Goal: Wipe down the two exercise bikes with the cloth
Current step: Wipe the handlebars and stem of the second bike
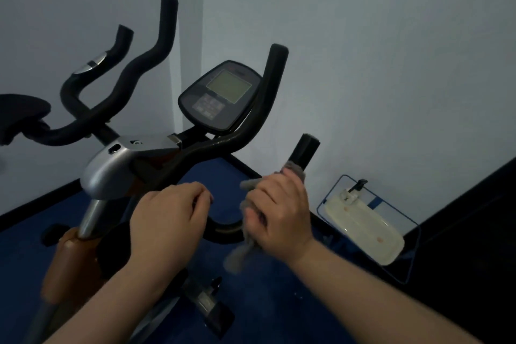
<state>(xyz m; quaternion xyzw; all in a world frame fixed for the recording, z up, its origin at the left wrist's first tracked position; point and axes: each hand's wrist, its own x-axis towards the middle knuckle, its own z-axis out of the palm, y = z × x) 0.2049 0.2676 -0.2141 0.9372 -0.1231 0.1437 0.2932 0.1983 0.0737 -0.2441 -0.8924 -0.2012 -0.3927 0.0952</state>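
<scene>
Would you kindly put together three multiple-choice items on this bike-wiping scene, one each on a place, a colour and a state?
1. Where is the cloth?
A. draped over the console
B. wrapped round the near handlebar under the right hand
C. lying on the floor

2. What colour is the floor?
A. blue
B. red
C. white

3. What is the left hand doing?
A. hanging free
B. pressing console buttons
C. closed on the handlebar

Answers:
1 B: the right hand clasps grey cloth around the handlebar.
2 A: blue shows below the bike.
3 C: its fingers curl round the bar, away from the console.
</scene>
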